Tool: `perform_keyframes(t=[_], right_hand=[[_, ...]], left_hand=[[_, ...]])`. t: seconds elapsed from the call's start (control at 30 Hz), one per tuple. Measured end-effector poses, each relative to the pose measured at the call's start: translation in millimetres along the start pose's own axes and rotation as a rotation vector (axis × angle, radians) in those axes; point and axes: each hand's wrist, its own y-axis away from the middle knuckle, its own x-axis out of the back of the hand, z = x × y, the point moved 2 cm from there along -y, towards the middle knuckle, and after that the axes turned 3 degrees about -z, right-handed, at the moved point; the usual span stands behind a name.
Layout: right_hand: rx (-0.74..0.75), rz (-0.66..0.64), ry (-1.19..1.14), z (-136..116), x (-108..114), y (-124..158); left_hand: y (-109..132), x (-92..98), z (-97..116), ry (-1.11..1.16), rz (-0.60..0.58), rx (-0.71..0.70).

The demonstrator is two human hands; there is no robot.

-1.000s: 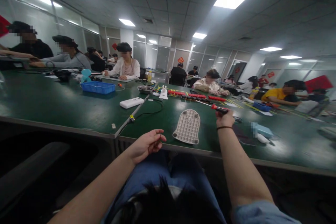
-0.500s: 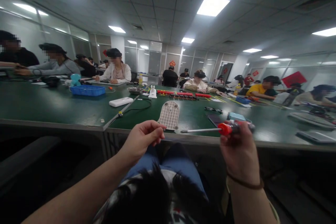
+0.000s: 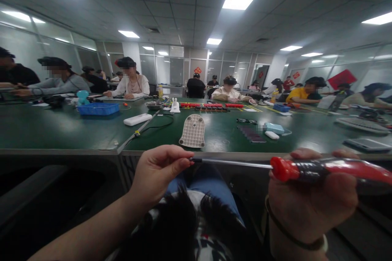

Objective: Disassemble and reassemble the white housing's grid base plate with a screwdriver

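Your right grip (image 3: 314, 202) is closed around the handle of a screwdriver (image 3: 284, 169), fingers curled over it. Your left grip (image 3: 157, 171) is pinched at the tip, thumb and forefinger almost together; whether a small part sits between them is too small to tell.

The screwdriver points to your left, its long axis nearly level across your front, the handle end slightly lower. It is held in the air above your jeans (image 3: 211, 175), just in front of the near edge of the green counter (image 3: 159, 135).

Its handle is red and black with a bright red collar, its shaft slim, silvery metal that darkens at the tip. Beyond it, a pale latticed base plate (image 3: 192, 131) lies flat, grid side up.
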Motion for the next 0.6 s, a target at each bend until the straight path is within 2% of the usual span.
perform_keyframes(t=[0.17,0.4,0.6], right_hand=[[0.023,-0.02,0.017,-0.9,-1.5,0.8],[0.024,-0.02,0.029,-1.0,-2.4,1.1],[0.142,-0.043,0.054,2.7,0.2,2.0]], left_hand=[[2.7,2.0,1.1,-0.009,0.021,-0.02],[2.2,-2.8,2.6,0.031,0.034,0.069],[0.3,-6.8,0.5,-0.031,0.077,0.049]])
